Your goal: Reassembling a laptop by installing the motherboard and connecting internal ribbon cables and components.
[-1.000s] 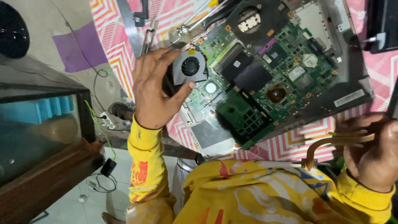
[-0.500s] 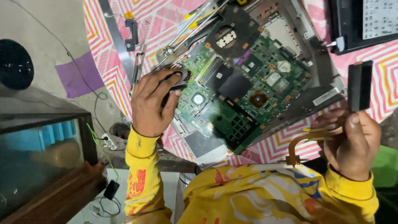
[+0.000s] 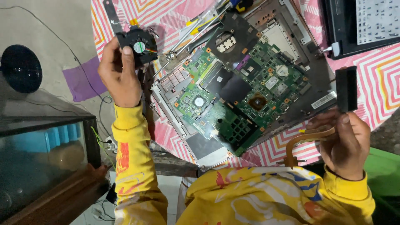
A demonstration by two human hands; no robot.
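My left hand (image 3: 118,73) holds a small black cooling fan (image 3: 137,43) lifted above the table's left edge, thumb on its hub. My right hand (image 3: 348,139) grips a copper heat pipe (image 3: 306,139) with a black heat sink block (image 3: 346,88) at its upper end, to the right of the opened laptop base. Between both hands lies the laptop chassis (image 3: 291,31) with its green motherboard (image 3: 246,91) exposed. Both arms wear yellow sleeves.
Screwdrivers (image 3: 200,21) lie at the laptop's upper left on the pink zigzag cloth (image 3: 379,83). A detached black keyboard panel (image 3: 366,23) sits top right. A glass tank (image 3: 46,146) and cables are on the floor at left, plus a dark round object (image 3: 21,68).
My left hand lifted the fan off the motherboard and carried it up and left. My right hand raised the heat pipe with its block higher beside the laptop.
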